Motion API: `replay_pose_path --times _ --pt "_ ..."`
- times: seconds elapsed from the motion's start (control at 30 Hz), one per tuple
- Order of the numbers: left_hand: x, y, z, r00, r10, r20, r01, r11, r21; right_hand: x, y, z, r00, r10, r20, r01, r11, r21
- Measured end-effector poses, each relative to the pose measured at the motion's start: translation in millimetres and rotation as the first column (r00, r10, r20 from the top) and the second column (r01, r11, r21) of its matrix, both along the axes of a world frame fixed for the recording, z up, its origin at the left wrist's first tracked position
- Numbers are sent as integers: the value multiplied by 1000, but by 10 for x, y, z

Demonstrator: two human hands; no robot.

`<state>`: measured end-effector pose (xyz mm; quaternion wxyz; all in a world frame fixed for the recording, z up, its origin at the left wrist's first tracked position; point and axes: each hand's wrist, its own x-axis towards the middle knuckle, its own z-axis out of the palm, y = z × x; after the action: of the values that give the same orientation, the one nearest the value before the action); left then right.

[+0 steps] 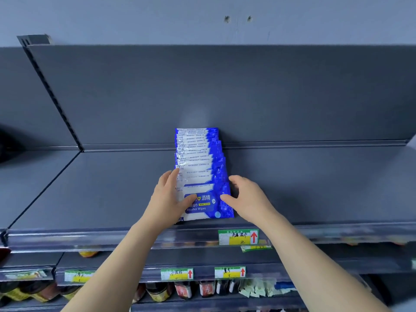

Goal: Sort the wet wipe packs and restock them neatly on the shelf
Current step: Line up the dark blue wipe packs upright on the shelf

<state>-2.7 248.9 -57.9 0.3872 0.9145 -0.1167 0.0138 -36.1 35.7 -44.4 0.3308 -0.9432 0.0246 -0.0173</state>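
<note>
A row of several blue and white alcohol wipe packs [199, 158] stands overlapping on the grey shelf [112, 188], running from the back panel toward the front edge. The front pack [208, 206] faces me with its label showing. My left hand [168, 199] holds the left side of the front packs, thumb on the label and fingers along the left edge. My right hand [245, 197] holds the right side, thumb on the front pack and fingers curled behind its right edge.
A green and yellow price tag [238, 237] with a red arrow sits on the shelf's front rail. Lower shelves carry more price tags, dark bottles [157, 291] and small sachets [258, 289]. A slotted upright [51, 93] divides the shelf bay at left.
</note>
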Motion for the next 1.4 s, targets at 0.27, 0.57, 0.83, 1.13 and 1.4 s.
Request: replay_pose_path --times 0.27,0.57,0.83,1.13,1.4 --pt "-286 -220 360 894 -213 395 108 956 271 -768 115 381 967 -193 166 237 920 -312" --pt "-1568 -942 188 587 -732 346 636 682 362 -2681 73 280 806 -559 194 588 717 -375" --pt "-3421 -1642 -103 186 -931 313 857 310 412 -4809 41 -53 481 -876 47 818 428 -384" --pt "-5848 -2193 -408 -28 -978 206 934 48 353 -7234 -67 -331 192 -980 -47 883 193 -427" --pt "-7186 -2840 -1069 -109 -991 81 912 -68 404 -8793 -423 -890 1 -971 -240 907 103 -409"
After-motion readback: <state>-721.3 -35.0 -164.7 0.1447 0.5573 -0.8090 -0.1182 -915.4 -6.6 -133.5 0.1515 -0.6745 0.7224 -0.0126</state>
